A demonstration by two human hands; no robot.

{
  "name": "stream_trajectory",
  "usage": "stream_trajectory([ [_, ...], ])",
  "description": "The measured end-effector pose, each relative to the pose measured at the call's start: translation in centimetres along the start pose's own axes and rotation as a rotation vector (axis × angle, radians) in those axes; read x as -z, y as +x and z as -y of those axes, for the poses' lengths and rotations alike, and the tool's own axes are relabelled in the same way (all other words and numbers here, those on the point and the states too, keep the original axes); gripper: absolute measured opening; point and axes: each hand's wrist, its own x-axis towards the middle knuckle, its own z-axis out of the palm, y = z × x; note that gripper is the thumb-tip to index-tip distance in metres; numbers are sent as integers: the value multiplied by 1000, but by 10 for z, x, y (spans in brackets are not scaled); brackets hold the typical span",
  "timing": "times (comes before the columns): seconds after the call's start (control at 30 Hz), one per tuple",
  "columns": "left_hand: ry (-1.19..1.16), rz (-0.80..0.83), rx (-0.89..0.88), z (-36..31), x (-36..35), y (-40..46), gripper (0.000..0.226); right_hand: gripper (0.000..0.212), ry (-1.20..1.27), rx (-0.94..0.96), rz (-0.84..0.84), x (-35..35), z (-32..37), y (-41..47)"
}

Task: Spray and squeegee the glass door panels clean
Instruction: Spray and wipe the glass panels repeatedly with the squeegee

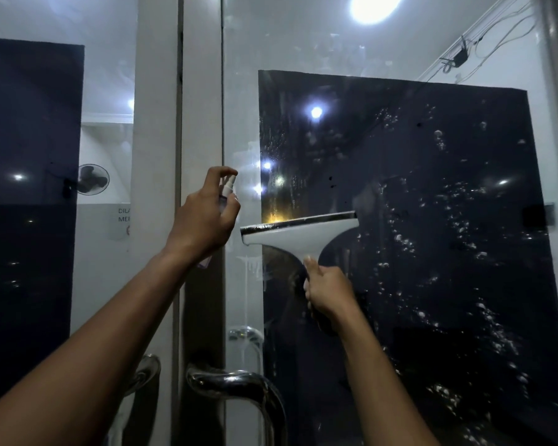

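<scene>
My left hand [203, 217] grips a small spray bottle [227, 188], forefinger arched over its white nozzle, which points at the right glass door panel [432, 188]. That panel has a dark sheet behind it and is dotted with droplets and streaks. My right hand [327, 291] grips the handle of a white squeegee [298, 233]. Its blade lies almost level against the wet glass at the dark sheet's left edge. Drips run down the glass below the bottle.
White door frames [178, 156] stand between the two panels. Chrome pull handles [239, 384] curve out at the bottom centre, below my arms. The left glass panel [29, 188] is also dark-backed, with a wall fan [92, 179] seen through it. Ceiling lights reflect in the glass.
</scene>
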Motion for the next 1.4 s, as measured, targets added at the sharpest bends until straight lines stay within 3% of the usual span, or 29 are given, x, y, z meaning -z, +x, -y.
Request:
stream_trajectory([
  [0.27,-22,-26,-10,0,-5,9,37,55,45,55,-82,20,79,61],
  [0.6,-24,2,13,5,-9,2,38,56,-78,16,26,-2,-26,-16],
  [1.03,3,-83,-90,-42,-3,100,38,55,239,252,-56,25,-12,-2],
  [1.4,142,-125,-210,-59,-20,165,36,55,268,397,-146,66,37,58],
])
